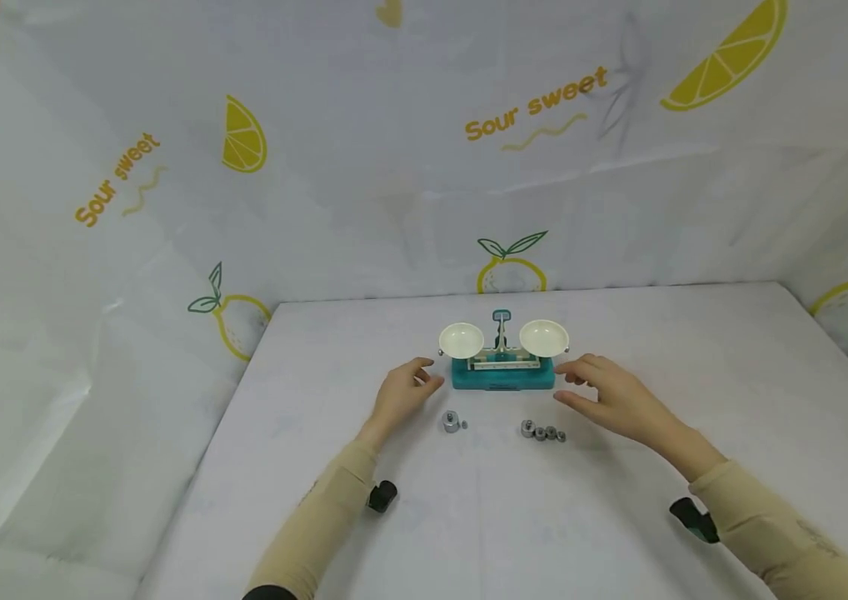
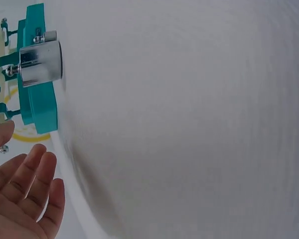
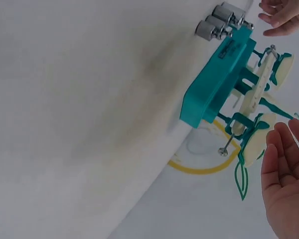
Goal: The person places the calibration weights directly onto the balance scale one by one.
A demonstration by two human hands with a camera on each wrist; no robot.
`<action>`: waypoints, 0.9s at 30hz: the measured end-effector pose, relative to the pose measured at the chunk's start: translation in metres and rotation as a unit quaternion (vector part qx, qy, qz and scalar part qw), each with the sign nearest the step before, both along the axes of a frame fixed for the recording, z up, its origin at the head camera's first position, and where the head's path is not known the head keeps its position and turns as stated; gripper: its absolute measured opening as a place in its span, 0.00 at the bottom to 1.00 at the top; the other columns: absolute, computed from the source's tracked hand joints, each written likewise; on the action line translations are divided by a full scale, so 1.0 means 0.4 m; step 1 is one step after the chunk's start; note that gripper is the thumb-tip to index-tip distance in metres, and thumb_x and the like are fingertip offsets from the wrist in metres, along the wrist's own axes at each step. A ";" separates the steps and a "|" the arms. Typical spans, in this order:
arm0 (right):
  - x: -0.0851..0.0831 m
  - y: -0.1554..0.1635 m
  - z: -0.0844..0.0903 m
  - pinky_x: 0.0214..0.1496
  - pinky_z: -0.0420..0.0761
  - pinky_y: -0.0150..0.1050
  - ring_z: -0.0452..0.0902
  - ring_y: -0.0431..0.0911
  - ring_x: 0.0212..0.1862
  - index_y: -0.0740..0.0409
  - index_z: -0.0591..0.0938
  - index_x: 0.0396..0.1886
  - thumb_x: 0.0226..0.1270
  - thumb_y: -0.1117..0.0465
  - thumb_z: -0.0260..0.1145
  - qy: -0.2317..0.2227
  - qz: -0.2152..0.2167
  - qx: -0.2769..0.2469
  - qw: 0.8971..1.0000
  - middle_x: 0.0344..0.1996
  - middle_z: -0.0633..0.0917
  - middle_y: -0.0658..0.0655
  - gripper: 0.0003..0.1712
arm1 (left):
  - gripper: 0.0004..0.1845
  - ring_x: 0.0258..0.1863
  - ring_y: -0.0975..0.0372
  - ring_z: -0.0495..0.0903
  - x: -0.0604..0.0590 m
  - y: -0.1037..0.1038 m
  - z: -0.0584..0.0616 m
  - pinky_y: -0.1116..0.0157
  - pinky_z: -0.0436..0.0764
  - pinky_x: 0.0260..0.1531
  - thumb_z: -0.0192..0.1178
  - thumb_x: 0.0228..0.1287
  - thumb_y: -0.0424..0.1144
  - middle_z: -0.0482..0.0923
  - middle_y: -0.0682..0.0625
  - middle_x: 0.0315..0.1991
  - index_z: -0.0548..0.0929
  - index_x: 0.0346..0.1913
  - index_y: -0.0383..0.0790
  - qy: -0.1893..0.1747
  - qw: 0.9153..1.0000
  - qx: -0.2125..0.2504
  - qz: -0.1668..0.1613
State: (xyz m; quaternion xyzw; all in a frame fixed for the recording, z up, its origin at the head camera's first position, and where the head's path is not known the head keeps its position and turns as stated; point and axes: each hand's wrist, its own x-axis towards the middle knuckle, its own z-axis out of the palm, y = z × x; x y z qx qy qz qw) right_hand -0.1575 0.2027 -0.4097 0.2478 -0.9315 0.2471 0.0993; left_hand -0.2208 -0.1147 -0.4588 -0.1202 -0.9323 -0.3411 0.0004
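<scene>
A small balance scale with a teal base [image 1: 502, 377] and two white pans [image 1: 461, 339] stands mid-table. My left hand [image 1: 415, 385] hovers just left of the base, fingers relaxed and holding nothing. My right hand [image 1: 581, 387] hovers just right of it, also open. In front of the scale stand a large metal weight [image 1: 451, 422] and a row of several smaller weights [image 1: 542, 432]. The left wrist view shows my left hand's open fingers [image 2: 32, 181] below the teal base [image 2: 37, 94] and the large weight [image 2: 40, 62]. In the right wrist view my right hand's fingers [image 3: 284, 174] are spread beside the scale [image 3: 217, 82].
The white table [image 1: 619, 517] is enclosed by lemon-printed sheeting at the back and on both sides. A black wrist mount sits on each sleeve [image 1: 381, 497].
</scene>
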 end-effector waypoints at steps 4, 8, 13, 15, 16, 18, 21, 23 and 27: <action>-0.002 -0.023 -0.019 0.38 0.78 0.38 0.74 0.42 0.40 0.56 0.81 0.45 0.60 0.55 0.66 -0.060 0.026 0.003 0.998 0.36 0.81 0.51 0.15 | 0.24 0.32 0.62 0.80 -0.007 0.014 -0.024 0.71 0.75 0.28 0.60 0.62 0.48 0.82 0.47 0.36 0.76 0.58 0.40 -0.022 0.999 0.028 -0.001; -0.005 -0.038 -0.037 0.38 0.77 0.35 0.73 0.41 0.38 0.58 0.81 0.44 0.60 0.55 0.66 -0.102 0.042 0.009 0.994 0.34 0.80 0.51 0.16 | 0.26 0.28 0.65 0.77 -0.013 0.025 -0.039 0.72 0.74 0.25 0.61 0.61 0.48 0.81 0.47 0.34 0.75 0.60 0.40 -0.041 0.998 0.057 -0.004; -0.008 -0.053 -0.055 0.37 0.74 0.32 0.71 0.39 0.36 0.59 0.82 0.43 0.59 0.56 0.67 -0.129 0.060 0.015 0.990 0.31 0.78 0.47 0.15 | 0.27 0.23 0.67 0.71 -0.015 0.041 -0.049 0.73 0.71 0.22 0.62 0.60 0.47 0.80 0.49 0.29 0.74 0.60 0.39 -0.060 0.995 0.078 -0.003; -0.008 -0.057 -0.059 0.37 0.74 0.32 0.71 0.39 0.36 0.60 0.82 0.43 0.58 0.57 0.67 -0.135 0.066 0.016 0.989 0.31 0.78 0.47 0.15 | 0.27 0.23 0.67 0.70 -0.016 0.048 -0.050 0.73 0.70 0.23 0.63 0.59 0.47 0.80 0.49 0.28 0.75 0.60 0.39 -0.061 0.995 0.081 -0.003; -0.009 -0.059 -0.061 0.37 0.74 0.31 0.71 0.39 0.36 0.60 0.82 0.43 0.58 0.57 0.68 -0.138 0.069 0.015 0.988 0.31 0.78 0.47 0.15 | 0.27 0.23 0.67 0.70 -0.017 0.051 -0.050 0.73 0.70 0.23 0.63 0.59 0.47 0.80 0.48 0.28 0.75 0.60 0.38 -0.060 0.995 0.083 -0.004; -0.009 -0.062 -0.063 0.37 0.74 0.31 0.71 0.39 0.35 0.60 0.82 0.43 0.57 0.57 0.68 -0.143 0.073 0.014 0.987 0.31 0.79 0.47 0.16 | 0.27 0.23 0.67 0.70 -0.019 0.057 -0.052 0.73 0.70 0.23 0.63 0.59 0.46 0.80 0.48 0.28 0.75 0.60 0.38 -0.058 0.995 0.083 -0.005; -0.012 -0.066 -0.065 0.37 0.74 0.31 0.71 0.39 0.35 0.60 0.83 0.42 0.56 0.58 0.69 -0.156 0.078 0.011 0.985 0.31 0.79 0.47 0.15 | 0.27 0.23 0.68 0.71 -0.023 0.063 -0.057 0.74 0.71 0.23 0.63 0.59 0.46 0.81 0.48 0.29 0.74 0.60 0.38 -0.058 0.995 0.080 -0.005; -0.016 -0.067 -0.069 0.37 0.74 0.31 0.70 0.38 0.35 0.59 0.83 0.42 0.56 0.58 0.69 -0.165 0.081 0.012 0.983 0.31 0.79 0.47 0.14 | 0.27 0.22 0.68 0.72 -0.025 0.066 -0.061 0.74 0.71 0.22 0.62 0.59 0.46 0.82 0.48 0.30 0.74 0.60 0.38 -0.059 0.995 0.080 -0.004; -0.023 -0.069 -0.080 0.36 0.73 0.30 0.70 0.38 0.34 0.57 0.83 0.40 0.56 0.58 0.69 -0.176 0.089 0.011 0.980 0.31 0.79 0.46 0.13 | 0.27 0.20 0.69 0.72 -0.028 0.070 -0.064 0.74 0.70 0.20 0.62 0.60 0.46 0.82 0.48 0.29 0.74 0.61 0.39 -0.062 0.994 0.087 0.001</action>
